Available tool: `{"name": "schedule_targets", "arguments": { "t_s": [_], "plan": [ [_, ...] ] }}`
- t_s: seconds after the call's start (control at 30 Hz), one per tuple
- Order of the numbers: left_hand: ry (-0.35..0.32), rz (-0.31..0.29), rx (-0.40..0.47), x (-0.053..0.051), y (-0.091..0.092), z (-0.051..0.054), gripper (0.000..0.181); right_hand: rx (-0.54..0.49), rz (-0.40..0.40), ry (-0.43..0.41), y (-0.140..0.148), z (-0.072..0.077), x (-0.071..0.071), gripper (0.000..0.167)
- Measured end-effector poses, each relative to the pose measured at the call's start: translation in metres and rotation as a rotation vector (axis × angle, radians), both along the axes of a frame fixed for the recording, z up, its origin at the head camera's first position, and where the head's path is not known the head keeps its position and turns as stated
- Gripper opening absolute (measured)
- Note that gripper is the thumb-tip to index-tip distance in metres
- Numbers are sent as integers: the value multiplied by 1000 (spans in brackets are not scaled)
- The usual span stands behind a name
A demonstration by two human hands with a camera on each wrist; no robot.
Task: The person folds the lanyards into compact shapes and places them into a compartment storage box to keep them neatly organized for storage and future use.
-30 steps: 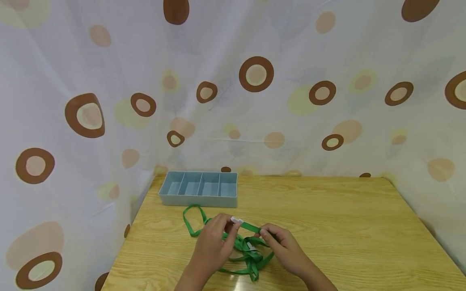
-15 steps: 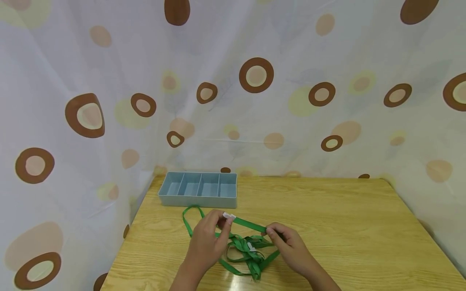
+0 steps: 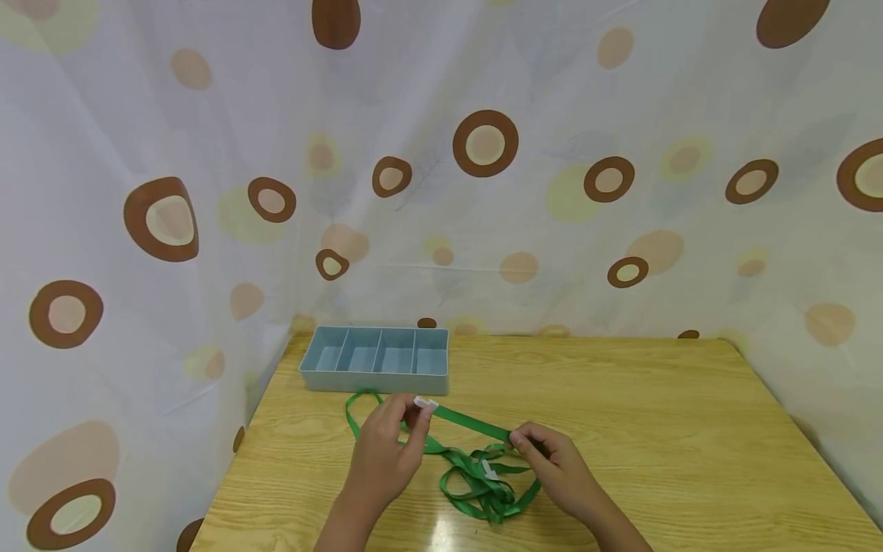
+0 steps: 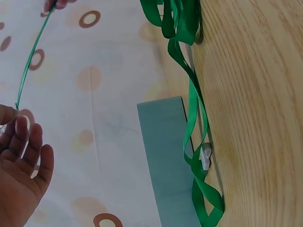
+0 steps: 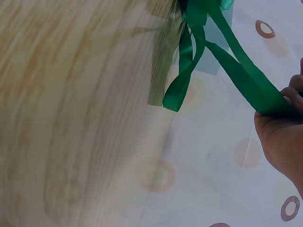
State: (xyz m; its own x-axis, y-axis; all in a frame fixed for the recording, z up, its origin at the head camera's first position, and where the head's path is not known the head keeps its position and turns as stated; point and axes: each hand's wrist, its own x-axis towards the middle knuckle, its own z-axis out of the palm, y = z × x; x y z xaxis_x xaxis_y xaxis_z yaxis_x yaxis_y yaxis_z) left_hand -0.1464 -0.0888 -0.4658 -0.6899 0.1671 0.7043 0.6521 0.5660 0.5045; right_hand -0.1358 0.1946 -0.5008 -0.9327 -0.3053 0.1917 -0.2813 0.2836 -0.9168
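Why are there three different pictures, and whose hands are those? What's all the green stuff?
There's no robot: you see a person's bare left hand and right hand. The wide picture comes from a camera worn on the head, looking forward and down. The other two come from cameras worn on the wrists, so everything looks tipped sideways. The left hand pinches a white piece on a green ribbon, and the right hand holds the ribbon farther along. More green ribbon lies tangled on the wooden table, and farther back sits a blue box with four compartments.
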Motion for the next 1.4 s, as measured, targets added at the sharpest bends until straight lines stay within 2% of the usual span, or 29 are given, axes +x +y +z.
{"name": "schedule_targets", "arguments": {
  "t_s": [0.1,0.23,0.5,0.77,1.17,1.4],
  "plan": [
    [8,9,-1,-2,0,2,11,-3,5,-1,0,0,0,24],
    [-12,23,7,-2,-2,4,9,-1,18,2,1,2,0,25],
    [-144,-4,73,0,-3,8,5,60,-9,14,5,5,-2,23],
    [-190,16,83,0,-6,11,3,119,-14,20,14,4,-6,22],
    [-181,42,80,-3,-13,11,10,165,-81,52,30,-2,-8,25],
    [-172,58,76,-2,-15,12,7,103,-57,97,32,-1,-9,31]
  ]
}}
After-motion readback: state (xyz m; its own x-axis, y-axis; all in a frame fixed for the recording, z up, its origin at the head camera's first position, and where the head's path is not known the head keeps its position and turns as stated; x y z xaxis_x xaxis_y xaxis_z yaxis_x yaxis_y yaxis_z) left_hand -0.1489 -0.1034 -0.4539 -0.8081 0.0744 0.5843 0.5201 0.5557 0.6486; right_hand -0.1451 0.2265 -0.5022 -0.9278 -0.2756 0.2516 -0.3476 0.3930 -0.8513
